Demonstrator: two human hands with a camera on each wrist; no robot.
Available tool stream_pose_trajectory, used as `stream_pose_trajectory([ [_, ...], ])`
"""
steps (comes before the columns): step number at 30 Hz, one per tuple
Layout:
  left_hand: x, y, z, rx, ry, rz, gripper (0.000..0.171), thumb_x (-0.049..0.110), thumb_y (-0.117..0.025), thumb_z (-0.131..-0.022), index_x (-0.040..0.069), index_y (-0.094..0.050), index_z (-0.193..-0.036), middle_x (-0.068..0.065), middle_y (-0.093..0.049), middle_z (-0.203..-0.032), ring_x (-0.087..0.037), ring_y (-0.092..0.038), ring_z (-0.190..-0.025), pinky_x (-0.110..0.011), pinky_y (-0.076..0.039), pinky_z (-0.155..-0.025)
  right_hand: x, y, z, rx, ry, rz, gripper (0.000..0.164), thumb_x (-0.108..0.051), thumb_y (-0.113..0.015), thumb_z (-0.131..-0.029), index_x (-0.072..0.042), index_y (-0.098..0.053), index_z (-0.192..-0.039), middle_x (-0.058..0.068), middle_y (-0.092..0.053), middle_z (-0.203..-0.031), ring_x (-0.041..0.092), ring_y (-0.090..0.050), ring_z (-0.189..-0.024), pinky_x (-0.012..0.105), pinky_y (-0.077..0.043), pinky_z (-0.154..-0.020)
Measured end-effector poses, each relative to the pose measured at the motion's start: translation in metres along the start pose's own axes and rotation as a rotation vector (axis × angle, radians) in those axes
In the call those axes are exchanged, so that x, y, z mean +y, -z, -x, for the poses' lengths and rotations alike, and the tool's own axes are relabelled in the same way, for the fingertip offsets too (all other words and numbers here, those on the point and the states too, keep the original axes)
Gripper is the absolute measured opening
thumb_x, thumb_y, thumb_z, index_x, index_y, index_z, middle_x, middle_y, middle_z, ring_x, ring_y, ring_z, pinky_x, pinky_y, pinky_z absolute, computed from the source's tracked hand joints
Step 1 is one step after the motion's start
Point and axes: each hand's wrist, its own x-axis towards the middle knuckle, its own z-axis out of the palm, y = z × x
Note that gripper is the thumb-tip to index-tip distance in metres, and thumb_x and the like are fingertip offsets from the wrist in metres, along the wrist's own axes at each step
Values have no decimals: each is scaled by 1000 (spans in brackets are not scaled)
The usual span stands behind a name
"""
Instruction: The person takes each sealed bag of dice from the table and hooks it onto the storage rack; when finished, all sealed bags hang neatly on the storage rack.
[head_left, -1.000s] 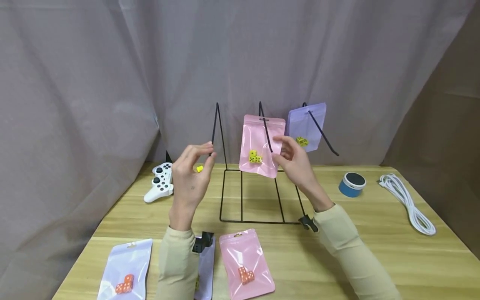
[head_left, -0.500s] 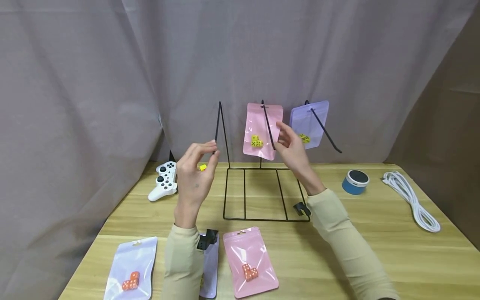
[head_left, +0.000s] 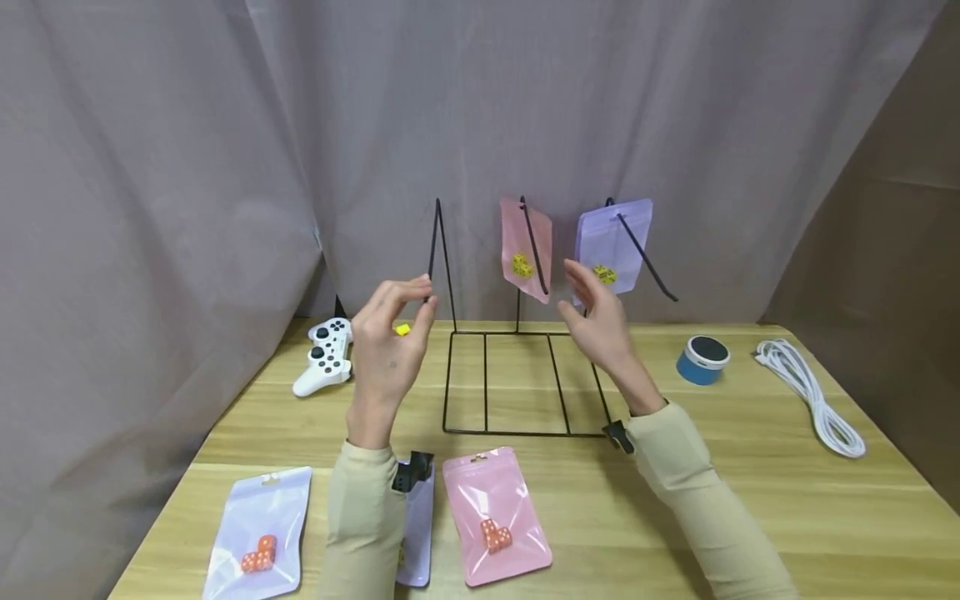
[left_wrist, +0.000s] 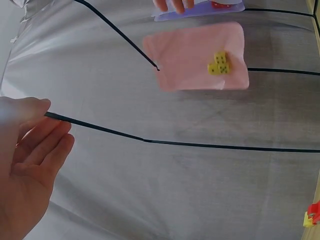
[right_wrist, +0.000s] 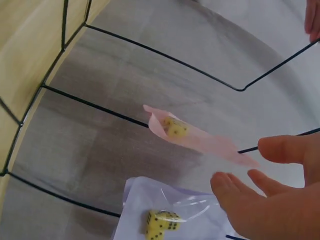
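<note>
A black wire rack [head_left: 517,432] stands on the table with three prongs rising at its back. My left hand [head_left: 390,350] pinches the end of the left prong between thumb and fingers, as the left wrist view also shows. On the middle prong hangs a pink zip pouch [head_left: 516,242] with yellow dice in it, turned at an angle. Purple pouches [head_left: 600,237] hang on the right prong, the front one with yellow dice. Beside the pink pouch, my right hand [head_left: 603,329] has its fingers and thumb apart, holding nothing; the right wrist view [right_wrist: 280,200] shows a gap to the pouch.
A pink pouch [head_left: 495,508] and a pale purple pouch [head_left: 258,525], both with orange dice, lie in front. Another purple pouch [head_left: 420,533] is partly under my left sleeve. A white game controller [head_left: 326,357] lies left; a blue speaker [head_left: 702,360] and white cable [head_left: 813,396] lie right.
The pink pouch has slid back along the middle prong and swung sideways. My right hand has let go of it and moved a little to the right. My left hand stays on its prong.
</note>
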Motion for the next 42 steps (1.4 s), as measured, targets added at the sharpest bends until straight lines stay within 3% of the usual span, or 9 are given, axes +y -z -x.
stream_pose_trajectory([
  [3, -1, 0, -3, 0, -4, 0, 7, -7, -69, -82, -4, -67, -89, -13, -67, -95, -22, -65, -98, -31, -51, -93, 15, 1, 14, 14, 25, 64, 47, 12, -53, -88, 6, -45, -134, 25, -52, -126, 37, -50, -118, 43, -42, -103],
  [6, 0, 0, -4, 1, -3, -8, 8, -7, -69, -81, -4, -67, -88, -12, -67, -95, -23, -65, -97, -30, -51, -92, 22, -4, 34, -43, 23, 131, 42, 13, -55, -87, 7, -49, -128, 23, -58, -111, 36, -57, -104, 44, -50, -91],
  [13, 2, 1, -1, 8, 15, 3, 8, -7, -70, -81, -4, -67, -88, -12, -67, -95, -23, -65, -98, -31, -51, -93, 28, -16, 82, -369, -154, 279, 26, -3, -58, -91, -1, -52, -117, 10, -62, -94, 22, -61, -86, 36, -55, -75],
  [16, 1, 1, 1, 3, 22, 5, 8, -7, -70, -81, -4, -67, -88, -12, -67, -95, -22, -65, -98, -31, -51, -93, 28, -19, 105, -513, -231, 289, 23, -9, -59, -92, -5, -51, -113, 5, -62, -87, 17, -58, -77, 33, -53, -65],
  [22, 1, 2, 2, -7, 24, 1, 9, -7, -70, -81, -4, -67, -88, -13, -67, -96, -23, -65, -98, -31, -51, -93, 24, -29, 151, -704, -264, 276, 24, -15, -63, -90, -11, -50, -109, -4, -55, -76, 10, -51, -63, 26, -47, -52],
  [26, 0, 2, 0, -1, 14, -12, 8, -6, -70, -81, -4, -67, -88, -13, -67, -96, -23, -65, -97, -31, -51, -92, 22, -36, 164, -715, -256, 261, 29, -18, -67, -87, -13, -49, -109, -6, -51, -74, 7, -47, -60, 23, -43, -48],
  [32, -1, 3, -7, 10, 4, -17, 8, -6, -69, -82, -4, -67, -89, -13, -67, -95, -23, -65, -97, -31, -51, -92, 17, -43, 162, -701, -239, 271, 49, -28, -76, -80, -11, -44, -113, 1, -48, -81, 13, -44, -67, 24, -40, -51],
  [42, 2, 1, -1, -3, 13, -8, 8, -7, -70, -81, -4, -67, -88, -13, -67, -95, -23, -65, -99, -31, -51, -94, 20, -43, 166, -746, -225, 165, 55, -3, -78, -67, -13, -44, -108, 1, -49, -83, 11, -46, -71, 22, -42, -58],
])
